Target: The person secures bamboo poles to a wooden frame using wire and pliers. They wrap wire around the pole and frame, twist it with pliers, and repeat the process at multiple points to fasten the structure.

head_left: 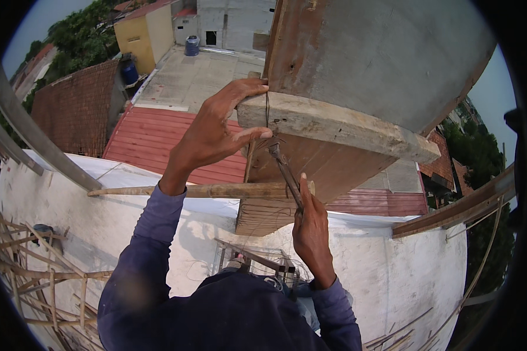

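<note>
My left hand (208, 131) grips the left end of a weathered wooden batten (339, 120), fingers at its top edge and thumb below. A thin dark wire (267, 110) passes around the batten beside my fingertips, with loose ends under it near my thumb. My right hand (312, 231) is closed around the handles of pincers (287, 172), index finger stretched along them. The pincers' head points up at the wire ends, just below the batten; whether it bites the wire I cannot tell. Behind the batten rises a tall formwork box of boards and a grey panel (392, 52).
A bamboo pole (216, 191) crosses behind my left wrist to the formwork. Bamboo scaffolding (47, 275) stands at lower left, and a metal frame (257, 257) is below me. Far down lie a red metal roof (170, 137) and a white surface (386, 263). Steel beams (41, 134) slant at left.
</note>
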